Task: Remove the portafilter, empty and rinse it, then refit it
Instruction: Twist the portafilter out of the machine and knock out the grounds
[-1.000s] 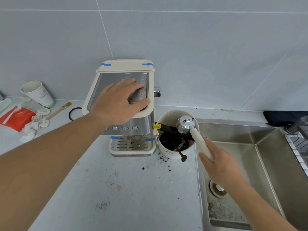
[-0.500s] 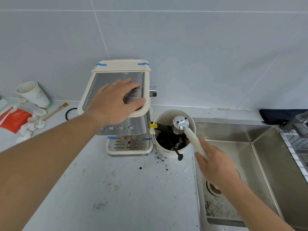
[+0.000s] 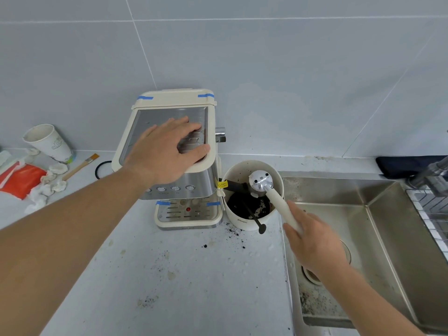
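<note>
My right hand [image 3: 312, 241] grips the cream handle of the portafilter [image 3: 261, 181]. Its metal head is turned face down over the white knock box [image 3: 242, 223], resting on the box's black bar. Dark coffee grounds lie inside the box. My left hand [image 3: 167, 151] lies flat, fingers spread, on the steel top of the cream espresso machine [image 3: 189, 214], just left of the knock box. The steel sink [image 3: 378, 229] is to the right, under my right forearm.
A black spoon [image 3: 258, 224] leans out of the knock box. Loose grounds dot the counter [image 3: 181, 282]. At the far left are a paper cup [image 3: 48, 143], a brush [image 3: 81, 166], a black ring [image 3: 101, 169], tissues and a red packet [image 3: 20, 179]. A faucet [image 3: 431, 177] is at the right.
The view has shifted slightly; the portafilter head stays over the knock box and both hands keep their holds.
</note>
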`<state>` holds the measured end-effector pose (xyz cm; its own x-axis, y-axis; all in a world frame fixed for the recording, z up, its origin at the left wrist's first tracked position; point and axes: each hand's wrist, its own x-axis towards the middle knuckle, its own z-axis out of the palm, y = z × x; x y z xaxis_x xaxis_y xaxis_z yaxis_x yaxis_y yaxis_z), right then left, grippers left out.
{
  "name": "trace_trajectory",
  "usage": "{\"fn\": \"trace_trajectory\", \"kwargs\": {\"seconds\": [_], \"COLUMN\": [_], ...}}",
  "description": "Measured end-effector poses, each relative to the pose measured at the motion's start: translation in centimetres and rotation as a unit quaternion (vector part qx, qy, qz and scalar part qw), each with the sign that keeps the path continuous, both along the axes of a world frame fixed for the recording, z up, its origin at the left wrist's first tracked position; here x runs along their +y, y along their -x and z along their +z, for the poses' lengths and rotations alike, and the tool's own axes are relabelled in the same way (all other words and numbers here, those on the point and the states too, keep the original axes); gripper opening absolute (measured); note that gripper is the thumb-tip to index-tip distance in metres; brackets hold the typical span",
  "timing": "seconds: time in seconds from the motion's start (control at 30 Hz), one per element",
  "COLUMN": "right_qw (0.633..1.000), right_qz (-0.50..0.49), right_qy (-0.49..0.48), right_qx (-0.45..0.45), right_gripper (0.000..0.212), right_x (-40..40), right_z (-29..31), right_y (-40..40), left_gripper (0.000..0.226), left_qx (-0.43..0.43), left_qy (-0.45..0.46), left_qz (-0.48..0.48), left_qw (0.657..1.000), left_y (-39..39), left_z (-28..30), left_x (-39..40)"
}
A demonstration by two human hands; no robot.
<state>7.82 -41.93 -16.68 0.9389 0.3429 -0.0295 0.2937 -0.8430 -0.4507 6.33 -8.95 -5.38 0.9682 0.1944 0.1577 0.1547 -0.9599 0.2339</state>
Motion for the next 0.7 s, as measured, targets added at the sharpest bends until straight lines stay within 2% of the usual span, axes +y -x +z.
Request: {"fn": "trace_trajectory", "kwargs": {"seconds": [0.2, 0.33, 0.47, 0.57, 0.7], "right_qw": [1.0, 0.995, 0.973, 0.916, 0.785], "right_qz": [-0.004, -0.028, -0.077, -0.114, -0.154], "right_qy": [-0.022, -0.098, -0.207, -0.341, -0.509], "right_qx": [-0.011, -0.011, 0.068, 0.176, 0.318], "right_gripper": [0.051, 0.039, 0.024, 0.019, 0.028], "right_x": [0.0, -0.5, -0.9, -0.7, -0.1], "right_z": [-0.3, -0.7, -0.8, -0.1, 1.0], "right_y": [0.0, -0.3, -0.3, -0.2, 0.0], "left_gripper": [0.073, 0.071, 0.07, 0.07, 0.066], "left_qx": [0.006, 0.011, 0.013, 0.013, 0.01], "left_qy": [0.003, -0.004, -0.002, -0.006, -0.014], "left_qz": [0.004, 0.001, 0.001, 0.004, -0.004], "left_qw": [1.0, 1.0, 1.0, 1.0, 1.0], "left_y": [0.1, 0.1, 0.1, 0.1, 0.1], "left_z": [0.0, 0.1, 0.2, 0.2, 0.3], "left_x": [0.0, -0.1, -0.2, -0.2, -0.1]}}
